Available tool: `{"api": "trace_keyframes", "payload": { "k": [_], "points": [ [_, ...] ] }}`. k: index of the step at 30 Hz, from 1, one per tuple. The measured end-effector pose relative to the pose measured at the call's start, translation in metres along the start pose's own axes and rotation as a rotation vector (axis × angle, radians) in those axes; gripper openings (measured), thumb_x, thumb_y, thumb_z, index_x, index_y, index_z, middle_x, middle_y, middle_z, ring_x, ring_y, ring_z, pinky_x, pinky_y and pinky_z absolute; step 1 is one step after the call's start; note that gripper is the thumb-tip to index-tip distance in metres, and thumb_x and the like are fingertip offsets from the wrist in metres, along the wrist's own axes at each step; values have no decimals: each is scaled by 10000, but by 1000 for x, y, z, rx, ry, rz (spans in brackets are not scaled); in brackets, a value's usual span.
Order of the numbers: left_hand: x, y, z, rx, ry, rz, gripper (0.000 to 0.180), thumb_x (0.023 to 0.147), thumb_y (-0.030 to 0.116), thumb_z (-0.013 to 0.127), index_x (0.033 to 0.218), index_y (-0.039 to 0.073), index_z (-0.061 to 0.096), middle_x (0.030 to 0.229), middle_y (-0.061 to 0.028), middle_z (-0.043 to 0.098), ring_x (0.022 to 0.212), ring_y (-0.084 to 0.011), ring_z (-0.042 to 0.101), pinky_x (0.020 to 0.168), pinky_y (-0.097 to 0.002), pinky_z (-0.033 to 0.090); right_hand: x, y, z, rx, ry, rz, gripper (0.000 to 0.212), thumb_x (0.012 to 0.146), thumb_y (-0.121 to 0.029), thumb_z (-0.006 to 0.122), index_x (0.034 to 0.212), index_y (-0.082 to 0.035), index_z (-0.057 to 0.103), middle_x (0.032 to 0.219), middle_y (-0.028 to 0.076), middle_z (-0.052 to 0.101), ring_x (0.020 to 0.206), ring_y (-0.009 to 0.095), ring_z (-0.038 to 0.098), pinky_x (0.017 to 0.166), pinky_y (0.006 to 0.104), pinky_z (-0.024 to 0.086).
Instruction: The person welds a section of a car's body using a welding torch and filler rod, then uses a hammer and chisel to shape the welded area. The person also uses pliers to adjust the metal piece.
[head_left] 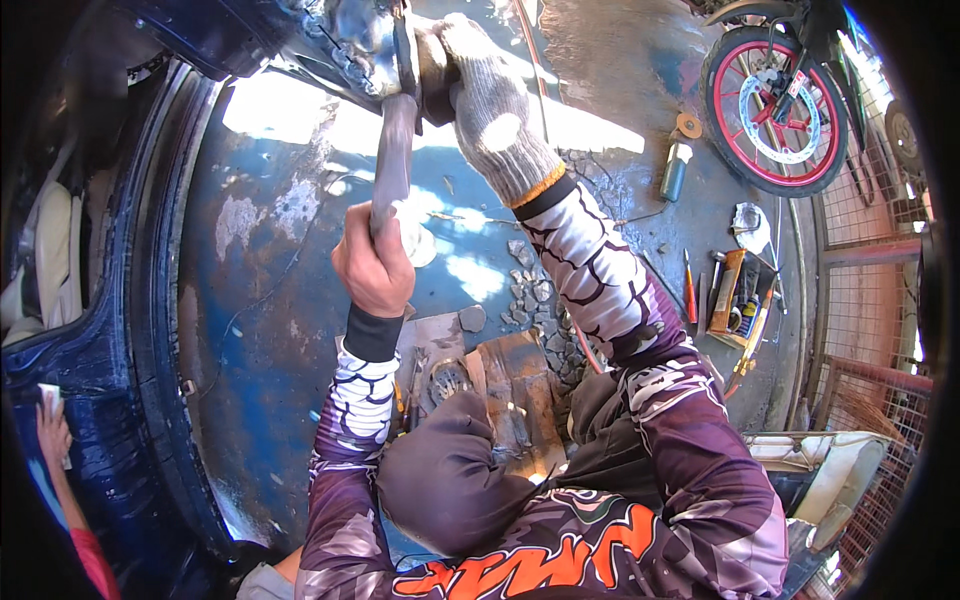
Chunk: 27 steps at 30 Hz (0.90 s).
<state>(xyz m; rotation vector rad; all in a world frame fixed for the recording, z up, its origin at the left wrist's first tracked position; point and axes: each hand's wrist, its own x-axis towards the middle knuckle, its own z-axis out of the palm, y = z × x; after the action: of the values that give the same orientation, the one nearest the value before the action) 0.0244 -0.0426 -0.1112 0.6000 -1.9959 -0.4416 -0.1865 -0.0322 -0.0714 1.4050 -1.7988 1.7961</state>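
Observation:
My left hand [375, 262], bare, is closed round the lower end of a wooden handle [395, 155]. The handle rises to a dark metal end against a dented bare-metal panel [350, 40] at the top of the view; what kind of tool it is does not show clearly. Just right of it, my right hand [490, 105], in a grey knitted glove with a yellow cuff edge, curls its fingers round a dark, rounded metal piece [434, 78]. That piece is beside the tool's upper end, close to the panel. The glove hides part of it.
Another person's hand [52, 430] presses a white block on the blue car body [110, 350] at left. A motorcycle wheel [776, 110], a green bottle-shaped grinder [676, 170], a tool box [735, 295] and a red-handled screwdriver [690, 290] lie right. Broken chunks [530, 290] litter the floor.

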Motion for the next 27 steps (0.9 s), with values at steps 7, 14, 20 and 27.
{"api": "trace_keyframes", "payload": {
  "k": [7, 14, 20, 27],
  "points": [
    [2, 14, -6, 121, -26, -77, 288, 1078, 247, 558, 1035, -21, 655, 835, -197, 708, 795, -424, 716, 678, -455, 528, -3, -4, -4, -41, -61, -36, 409, 936, 0, 527, 1329, -45, 629, 1217, 229, 670, 1100, 415, 660, 984, 472, 531],
    [6, 15, -23, 71, -103, -182, 372, 1098, 364, 543, 1044, 8, 633, 768, -150, 650, 660, -323, 669, 611, -419, 492, -8, -9, -7, 40, -103, 44, 334, 1018, -102, 511, 1322, -39, 637, 1203, 220, 694, 1104, 407, 675, 968, 480, 541],
    [30, 20, -26, -57, -33, 53, 502, 1128, 454, 456, 1107, -21, 618, 723, 37, 482, 606, -63, 423, 527, -244, 316, -2, -13, -4, 183, -104, 145, 277, 1046, -135, 504, 1250, -26, 658, 1100, 211, 703, 1004, 378, 697, 894, 457, 561],
    [-28, 51, 19, -288, 30, -410, 547, 1127, 491, 440, 1034, -12, 634, 687, -1, 518, 570, -92, 449, 493, -273, 338, 12, -11, -6, 215, -99, 98, 252, 1017, -119, 540, 1208, -10, 663, 1032, 220, 700, 950, 394, 684, 859, 470, 563]
  ]
}}
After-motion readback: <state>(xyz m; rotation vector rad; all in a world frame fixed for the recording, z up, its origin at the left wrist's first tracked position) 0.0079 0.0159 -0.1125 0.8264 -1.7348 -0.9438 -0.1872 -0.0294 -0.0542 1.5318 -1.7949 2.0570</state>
